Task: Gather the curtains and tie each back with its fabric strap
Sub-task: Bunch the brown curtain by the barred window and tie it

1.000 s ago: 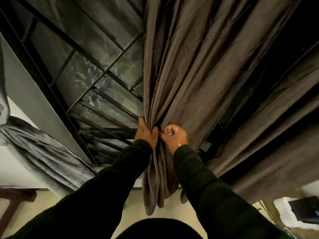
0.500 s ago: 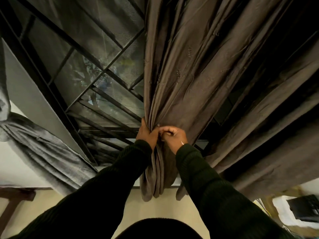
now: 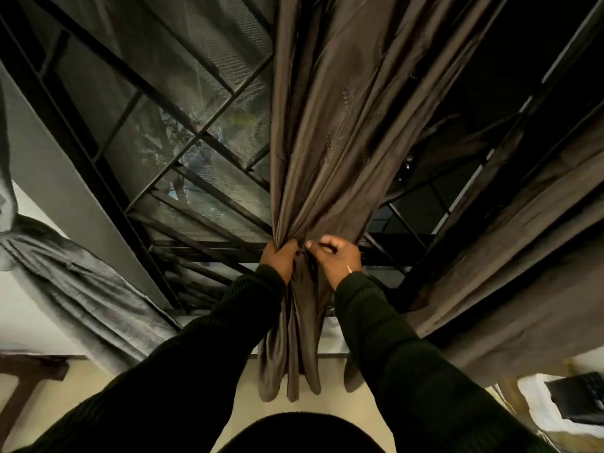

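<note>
Brown curtain (image 3: 327, 152): hangs down the middle of the view, its folds drawn together into one narrow bunch at the centre; below the bunch the loose ends fall toward 6 o'clock, in front of the pale floor.
Left hand (image 3: 277, 258): at the centre, on the 9 o'clock side of the bunch, fingers curled around the gathered folds and clamped on them.
Right hand (image 3: 338, 256): just beside the left, at its 3 o'clock, fingers (image 3: 322, 243) bent inward and pinching fabric at the same gathered point; whether that piece is the strap or a curtain fold, I cannot tell.
Sleeves: dark ribbed knit on both arms, reaching up from 6 o'clock.
Window grille (image 3: 183, 132): dark bars with mesh behind, from 9 to 12 o'clock, left uncovered by the curtain.
Second curtain (image 3: 523, 256): brown, hanging loose from 1 to 4 o'clock, apart from the hands.
Grey curtain (image 3: 75, 289): at 8 o'clock, gathered at its upper end near the left edge.
</note>
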